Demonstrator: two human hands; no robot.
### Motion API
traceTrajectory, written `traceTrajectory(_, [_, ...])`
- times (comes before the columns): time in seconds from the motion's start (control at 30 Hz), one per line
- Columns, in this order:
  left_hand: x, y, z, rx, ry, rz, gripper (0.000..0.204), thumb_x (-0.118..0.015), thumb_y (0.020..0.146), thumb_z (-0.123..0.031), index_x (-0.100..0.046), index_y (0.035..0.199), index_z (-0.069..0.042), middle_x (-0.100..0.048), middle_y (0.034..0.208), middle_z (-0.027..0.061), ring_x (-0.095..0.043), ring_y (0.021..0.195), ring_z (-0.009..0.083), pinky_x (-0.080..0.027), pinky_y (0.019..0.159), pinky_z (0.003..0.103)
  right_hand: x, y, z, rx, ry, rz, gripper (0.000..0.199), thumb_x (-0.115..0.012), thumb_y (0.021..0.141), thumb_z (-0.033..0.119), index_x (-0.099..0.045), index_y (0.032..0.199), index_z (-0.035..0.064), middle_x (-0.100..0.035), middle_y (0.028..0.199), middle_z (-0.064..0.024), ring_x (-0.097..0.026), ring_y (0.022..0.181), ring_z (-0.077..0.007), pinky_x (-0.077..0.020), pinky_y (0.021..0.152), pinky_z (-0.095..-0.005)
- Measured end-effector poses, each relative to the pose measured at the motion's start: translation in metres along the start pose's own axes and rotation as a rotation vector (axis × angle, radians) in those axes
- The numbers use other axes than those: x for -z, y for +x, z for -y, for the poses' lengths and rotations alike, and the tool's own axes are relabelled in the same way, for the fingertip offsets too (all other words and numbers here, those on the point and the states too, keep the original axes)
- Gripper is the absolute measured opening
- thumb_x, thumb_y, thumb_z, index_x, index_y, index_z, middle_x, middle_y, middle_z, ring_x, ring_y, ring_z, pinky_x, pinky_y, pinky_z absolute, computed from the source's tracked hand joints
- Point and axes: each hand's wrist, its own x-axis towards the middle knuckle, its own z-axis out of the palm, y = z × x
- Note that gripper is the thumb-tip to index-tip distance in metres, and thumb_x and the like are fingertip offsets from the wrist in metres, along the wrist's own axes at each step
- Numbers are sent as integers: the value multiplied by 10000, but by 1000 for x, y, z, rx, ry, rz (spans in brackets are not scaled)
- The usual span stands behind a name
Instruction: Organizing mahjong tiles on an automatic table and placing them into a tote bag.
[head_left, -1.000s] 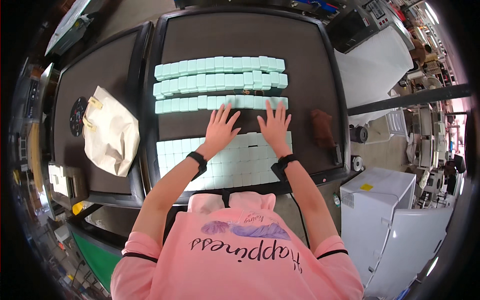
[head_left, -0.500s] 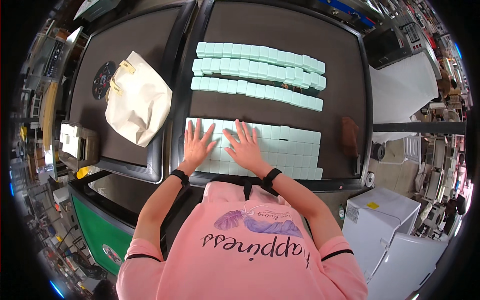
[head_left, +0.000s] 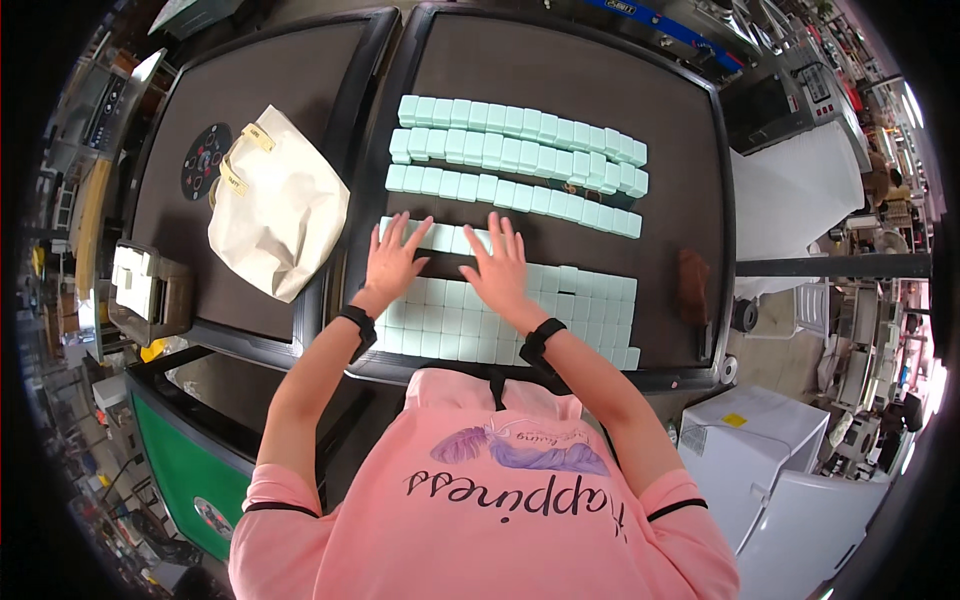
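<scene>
Three tile rows [head_left: 515,155] look done; our left hand [head_left: 393,267] and right hand [head_left: 499,277], fingers spread apart, lie over a fourth row [head_left: 440,237], before the block [head_left: 461,322] seemingly left.

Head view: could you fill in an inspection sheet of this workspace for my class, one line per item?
Surface: dark table with a black rim.
Job's things: three long rows of pale green tiles; a short row nearer the person; a block of tiles nearest.
Clutter: cream bag on the side table; brown item at the dark table's right.
Hands: left hand and right hand open, fingers spread at the short row.
Cables: nothing seen clearly.
Surroundings: white appliance, right; green panel, lower left.
</scene>
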Motion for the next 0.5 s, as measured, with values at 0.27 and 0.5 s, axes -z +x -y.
traceTrajectory(0.27, [15, 31, 42, -77, 30, 172, 820, -805, 810, -127, -425, 1521, -276, -569, 1350, 21, -504, 1309, 259, -522, 1030, 367, 5, 20, -19, -110, -131, 168, 784, -846, 792, 284, -481, 1486, 276, -512, 1171, -153, -599, 887, -309, -423, 830, -415])
traceTrajectory(0.5, [8, 39, 37, -120, 85, 179, 769, -830, 780, -148, -494, 1458, -288, -585, 1267, -7, -569, 1212, 224, -585, 876, 349, -8, 30, -7, -176, -174, 171, 724, -830, 817, 324, -496, 1460, 328, -487, 1167, -149, -608, 820, -315, -410, 802, -413])
